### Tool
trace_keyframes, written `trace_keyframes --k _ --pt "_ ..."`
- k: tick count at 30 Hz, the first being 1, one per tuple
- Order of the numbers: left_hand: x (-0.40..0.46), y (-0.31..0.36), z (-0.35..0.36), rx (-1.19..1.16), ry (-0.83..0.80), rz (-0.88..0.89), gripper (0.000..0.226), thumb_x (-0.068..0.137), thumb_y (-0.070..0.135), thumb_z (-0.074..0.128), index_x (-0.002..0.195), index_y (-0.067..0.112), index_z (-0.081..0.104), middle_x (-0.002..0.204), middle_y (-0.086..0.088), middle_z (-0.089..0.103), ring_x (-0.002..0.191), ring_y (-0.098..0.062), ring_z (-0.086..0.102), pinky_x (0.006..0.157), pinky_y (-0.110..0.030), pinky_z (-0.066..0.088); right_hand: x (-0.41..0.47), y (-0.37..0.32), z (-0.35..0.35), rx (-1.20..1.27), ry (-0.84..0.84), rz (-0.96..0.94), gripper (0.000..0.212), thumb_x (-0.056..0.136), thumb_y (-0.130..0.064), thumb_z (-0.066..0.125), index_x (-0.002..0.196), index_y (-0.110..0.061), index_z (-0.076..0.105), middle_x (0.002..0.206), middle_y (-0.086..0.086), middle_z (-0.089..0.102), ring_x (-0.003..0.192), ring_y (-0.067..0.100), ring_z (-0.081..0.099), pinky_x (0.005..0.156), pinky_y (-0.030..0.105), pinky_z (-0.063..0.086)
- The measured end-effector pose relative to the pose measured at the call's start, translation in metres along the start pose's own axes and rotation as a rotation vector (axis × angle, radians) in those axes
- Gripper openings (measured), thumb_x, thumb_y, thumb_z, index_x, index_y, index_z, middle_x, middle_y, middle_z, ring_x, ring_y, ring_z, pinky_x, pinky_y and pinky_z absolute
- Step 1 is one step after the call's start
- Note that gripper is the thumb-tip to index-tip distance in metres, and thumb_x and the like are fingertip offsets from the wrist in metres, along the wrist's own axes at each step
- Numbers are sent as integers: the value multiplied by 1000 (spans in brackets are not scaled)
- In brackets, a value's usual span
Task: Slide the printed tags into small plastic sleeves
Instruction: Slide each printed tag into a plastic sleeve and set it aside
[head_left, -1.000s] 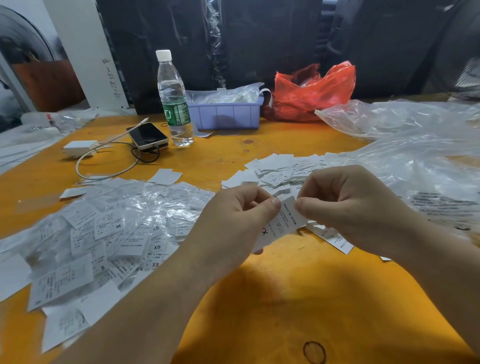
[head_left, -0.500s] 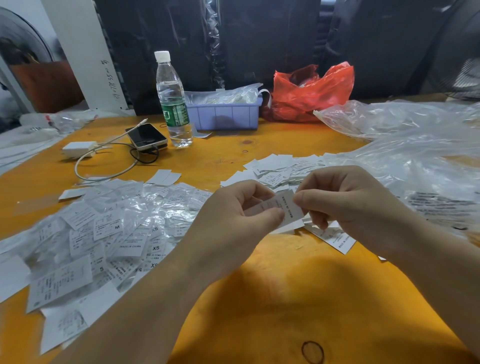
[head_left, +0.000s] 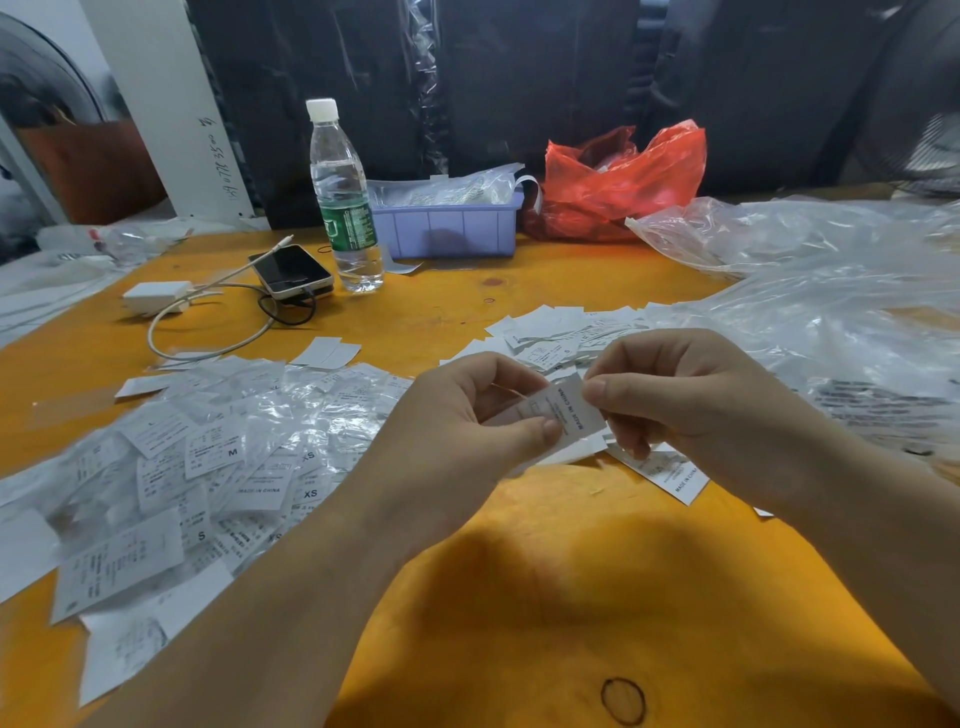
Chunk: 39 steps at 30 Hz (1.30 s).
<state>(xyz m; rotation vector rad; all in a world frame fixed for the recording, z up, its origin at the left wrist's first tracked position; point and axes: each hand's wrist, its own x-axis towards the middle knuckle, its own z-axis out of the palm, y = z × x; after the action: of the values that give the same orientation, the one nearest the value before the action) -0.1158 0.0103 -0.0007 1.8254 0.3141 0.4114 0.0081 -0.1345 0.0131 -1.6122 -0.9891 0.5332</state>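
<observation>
Both hands pinch one printed tag (head_left: 563, 410) between them, left hand (head_left: 467, 431) and right hand (head_left: 691, 400) above the bench (head_left: 571, 597); any sleeve around it is hard to make out.

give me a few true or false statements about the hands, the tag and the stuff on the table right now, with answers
1. Both hands pinch one tag between them. True: the left hand and the right hand each hold an end.
2. The bottle lies on its side. False: it stands upright, cap on.
3. The sleeved pile lies on the left-hand side of the table. True.
4. The red bag sits in front of the hands. False: it sits at the far edge, beside the blue bin.
5. The phone lies next to the bottle. True.
</observation>
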Motion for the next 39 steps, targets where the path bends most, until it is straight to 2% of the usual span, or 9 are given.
trace_keyframes --k 4,9,15,18,20,23,29,33,39 --pt "0 0 0 -7 -1 30 21 79 6 77 92 19 68 81 5 75 69 -3 69 61 -16 55 0 0 1 7 -36 24 12 90 -4 59 82 1 65 57 2 57 51 10 52 49 20 43" --pt "0 -2 1 -5 9 28 19 79 13 78 92 23 68 86 3 76 80 -12 71 70 -23 55 1 2 5 -28 -24 20 10 89 -4 60 82 0 66 60 2 58 55 10 53 52 23 45" --pt "-1 -1 1 -23 10 2 12 82 17 75 91 22 69 82 9 75 74 -1 69 63 -15 53 0 3 3 -15 -40 13 9 87 -3 63 81 1 67 59 0 60 57 10 55 54 24 46" --pt "0 -1 1 -5 6 -14 12 82 22 75 91 24 68 83 8 75 75 -3 70 67 -23 55 1 2 2 -8 -58 12 12 85 -10 65 82 1 68 67 9 62 59 12 56 55 25 47" --pt "0 0 1 7 9 -19 11 82 24 75 90 25 68 83 8 75 75 -5 70 67 -27 55 0 2 2 14 -85 15 26 78 -24 66 83 2 68 74 15 62 61 14 56 56 25 48" --pt "0 0 1 6 13 -28 12 81 26 75 91 25 68 85 6 76 79 -13 70 71 -33 55 0 1 3 20 -104 5 38 71 -34 64 83 2 69 74 15 62 62 15 58 56 24 50" --pt "0 0 0 -13 64 -23 6 86 28 69 85 23 70 77 8 73 62 2 62 57 -16 48 2 5 -1 -45 -66 4 12 86 -12 65 82 -1 70 63 2 62 59 12 58 56 25 48" --pt "3 -1 -3 6 90 -47 19 93 27 60 80 17 69 67 9 68 58 2 59 56 -15 48 3 5 -1 -57 -51 22 15 90 -10 61 81 -5 72 70 6 66 59 13 57 56 25 50" --pt "4 -3 -4 38 80 -48 20 94 27 58 82 15 68 74 3 70 61 -1 62 55 -15 50 4 6 -2 -95 -49 10 19 93 -8 57 83 -2 72 69 8 65 59 12 57 55 24 49"
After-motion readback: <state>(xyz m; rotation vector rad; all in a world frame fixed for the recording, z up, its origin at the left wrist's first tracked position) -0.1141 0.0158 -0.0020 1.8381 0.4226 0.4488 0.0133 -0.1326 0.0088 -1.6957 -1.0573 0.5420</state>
